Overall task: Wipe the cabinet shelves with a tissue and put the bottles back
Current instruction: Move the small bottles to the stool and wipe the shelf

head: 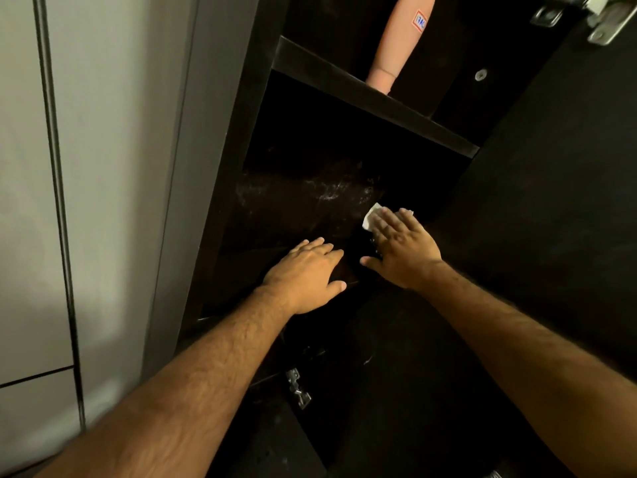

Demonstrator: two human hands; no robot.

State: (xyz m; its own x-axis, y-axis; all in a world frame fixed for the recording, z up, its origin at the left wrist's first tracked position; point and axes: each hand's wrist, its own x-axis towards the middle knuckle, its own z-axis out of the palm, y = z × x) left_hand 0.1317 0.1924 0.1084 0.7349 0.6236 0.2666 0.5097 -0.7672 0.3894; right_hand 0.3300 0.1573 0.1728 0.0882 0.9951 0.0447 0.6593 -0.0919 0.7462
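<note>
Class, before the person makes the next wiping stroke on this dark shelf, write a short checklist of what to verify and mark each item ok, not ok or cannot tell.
1. Tissue under the right hand: ok, flat fingers press it down.
2. Left hand free: ok, open, resting on the shelf.
3. Shelf path free of bottles: ok.
4. Pale smears wiped away: not ok.
5. Peach bottle away from the stroke: ok, on the shelf above.
6. Tissue clean enough: cannot tell.

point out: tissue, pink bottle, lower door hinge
tissue (371, 215): head view, white corner left of the right hand's fingers.
pink bottle (400, 39): head view, mid body, upper shelf.
lower door hinge (297, 388): head view, metal bracket centre.
</note>
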